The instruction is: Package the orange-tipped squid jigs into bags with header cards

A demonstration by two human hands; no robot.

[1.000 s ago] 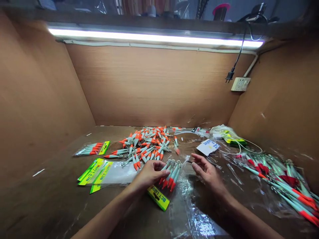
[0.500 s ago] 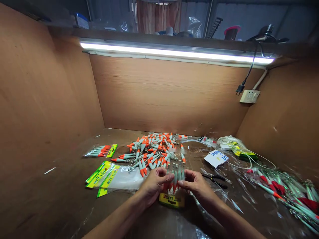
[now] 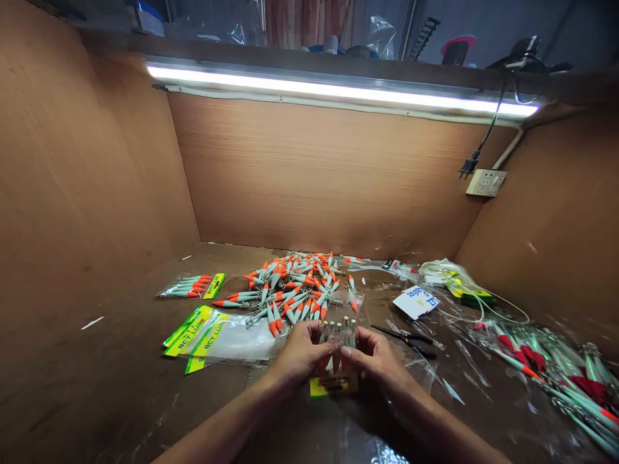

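Between my two hands is a clear plastic bag of fishing lures (image 3: 338,332), its yellow header card (image 3: 333,386) toward me. Several pale lures with orange tips stand side by side in it, hook ends away from me. My left hand (image 3: 300,356) pinches the bag's left side, thumb on top. On the right side my right hand (image 3: 373,357) pinches it too, and the thumbs nearly meet over the lures. Fingers hide the lower part of the lures. Just beyond lies a heap of loose orange-and-white lures (image 3: 300,287).
Flat bags with yellow cards (image 3: 207,338) and a filled lure pack (image 3: 191,285) lie left. Right of my hands are pliers (image 3: 411,338), a white card (image 3: 416,301) and more lures (image 3: 556,370). Wooden panels enclose the table; a lamp (image 3: 338,93) hangs above.
My thumbs have drawn closer together over the lures, which now show less. Both hands stay on the bag. The camera view has tilted down slightly.
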